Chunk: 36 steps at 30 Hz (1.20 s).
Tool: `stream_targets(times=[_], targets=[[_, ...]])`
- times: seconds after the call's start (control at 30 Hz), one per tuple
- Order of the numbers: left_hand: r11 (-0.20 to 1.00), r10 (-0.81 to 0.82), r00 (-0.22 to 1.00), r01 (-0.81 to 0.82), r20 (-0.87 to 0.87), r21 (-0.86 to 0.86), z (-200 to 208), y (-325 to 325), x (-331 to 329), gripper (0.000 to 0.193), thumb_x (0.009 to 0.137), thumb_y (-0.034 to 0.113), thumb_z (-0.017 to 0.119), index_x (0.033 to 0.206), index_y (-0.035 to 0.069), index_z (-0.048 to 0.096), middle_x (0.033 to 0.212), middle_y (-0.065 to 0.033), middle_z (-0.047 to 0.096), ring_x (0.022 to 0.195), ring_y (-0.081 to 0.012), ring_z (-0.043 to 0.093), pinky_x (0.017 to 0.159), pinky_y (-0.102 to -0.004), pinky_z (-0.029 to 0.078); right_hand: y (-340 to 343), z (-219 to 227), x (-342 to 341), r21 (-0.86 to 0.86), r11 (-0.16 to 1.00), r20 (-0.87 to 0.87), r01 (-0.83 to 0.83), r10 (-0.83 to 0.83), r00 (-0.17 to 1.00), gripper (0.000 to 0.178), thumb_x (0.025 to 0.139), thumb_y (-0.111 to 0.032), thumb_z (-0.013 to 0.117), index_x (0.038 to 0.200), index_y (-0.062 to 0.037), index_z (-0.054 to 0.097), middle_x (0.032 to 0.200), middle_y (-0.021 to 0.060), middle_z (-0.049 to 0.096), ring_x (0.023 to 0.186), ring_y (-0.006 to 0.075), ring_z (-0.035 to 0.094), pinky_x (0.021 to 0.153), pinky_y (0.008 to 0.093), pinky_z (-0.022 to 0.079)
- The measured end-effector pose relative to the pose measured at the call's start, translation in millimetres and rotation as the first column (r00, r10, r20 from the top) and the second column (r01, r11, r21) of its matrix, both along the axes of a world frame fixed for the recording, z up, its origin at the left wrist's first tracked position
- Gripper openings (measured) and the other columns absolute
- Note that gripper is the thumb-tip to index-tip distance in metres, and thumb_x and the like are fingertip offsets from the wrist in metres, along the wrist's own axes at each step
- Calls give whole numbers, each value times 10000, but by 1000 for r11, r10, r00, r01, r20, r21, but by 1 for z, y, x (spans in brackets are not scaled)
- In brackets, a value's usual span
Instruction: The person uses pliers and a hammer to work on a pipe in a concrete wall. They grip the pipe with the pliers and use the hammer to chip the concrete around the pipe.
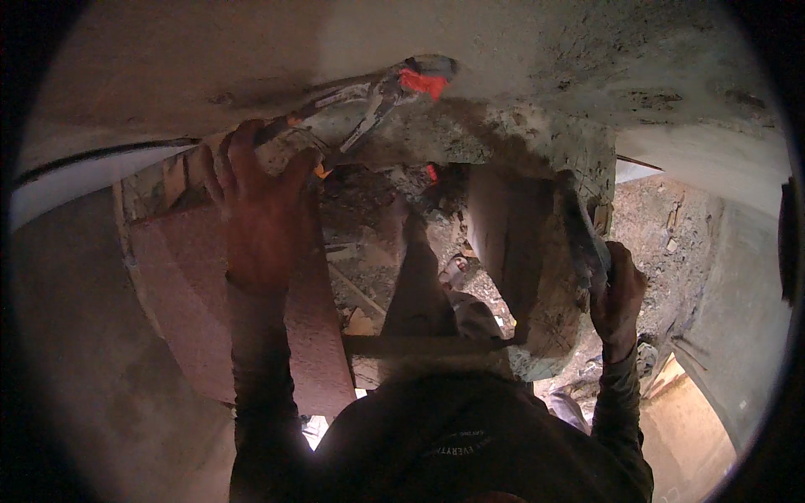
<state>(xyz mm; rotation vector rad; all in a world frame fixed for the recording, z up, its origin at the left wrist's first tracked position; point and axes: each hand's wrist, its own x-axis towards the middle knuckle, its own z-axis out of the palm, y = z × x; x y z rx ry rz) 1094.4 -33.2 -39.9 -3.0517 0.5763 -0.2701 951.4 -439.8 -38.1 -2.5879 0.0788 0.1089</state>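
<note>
My left hand (262, 197) is raised over a reddish board, its fingers and thumb at the two spread handles of a plier-like tool (369, 102). Dark grips with orange ends lie by the fingers and thumb. The tool's head, with a bright red patch, is up against the grey wall; what its jaws touch is unclear. On the right, my right hand (620, 293) is closed round the lower end of a long, dark grey, worn-looking thing (580, 226). It stands tilted along a rough edge, and dim light hides its kind.
The reddish board (184, 293) lies under my left forearm. A rough plastered wall (545, 59) spans the front. Below, my legs (419, 293) show above a floor strewn with rubble (662, 226) and wood scraps. A narrow dark bar (428, 344) crosses close to my body.
</note>
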Motion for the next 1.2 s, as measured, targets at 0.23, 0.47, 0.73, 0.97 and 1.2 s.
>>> stream_targets(times=[0.23,0.47,0.73,0.97,1.2], targets=[[1000,25,999,-25,40,12,-7,-10,-16,409,857,182,731,1259,164,658,1413,-217,469,1333,-423,472,1138,-634,346,17,-8,19,-141,990,24,-29,33,999,388,916,-245,781,1198,-41,611,927,206,711,796,399,724,638,448,557],[984,-116,981,135,156,-116,-24,32,30,625,845,180,765,1378,9,487,1267,-249,582,1216,-491,545,1068,-589,415,5,-7,33,-205,979,58,-2,14,998,328,908,-194,784,1162,-62,625,960,169,710,808,371,729,646,430,564],[975,-209,950,220,231,-19,-30,52,52,455,853,114,708,1272,20,560,1277,-224,622,1131,-469,624,1017,-619,476,-14,-10,38,-270,963,90,19,5,996,285,900,-148,776,1139,-79,636,935,132,704,783,352,722,645,412,563],[974,-163,946,199,279,-106,-42,51,54,613,815,61,814,1359,30,534,1274,-229,605,1140,-439,610,984,-523,504,-28,-18,61,-406,914,138,9,51,989,252,905,-190,764,1106,-106,637,975,95,701,805,346,719,647,422,561],[960,-160,905,236,394,-153,-33,39,48,610,785,199,882,1329,79,635,1249,-185,624,1167,-385,622,945,-499,550,-43,-27,77,-449,892,127,-58,128,984,260,886,-171,760,1115,-125,647,988,70,660,808,327,714,658,431,576]])
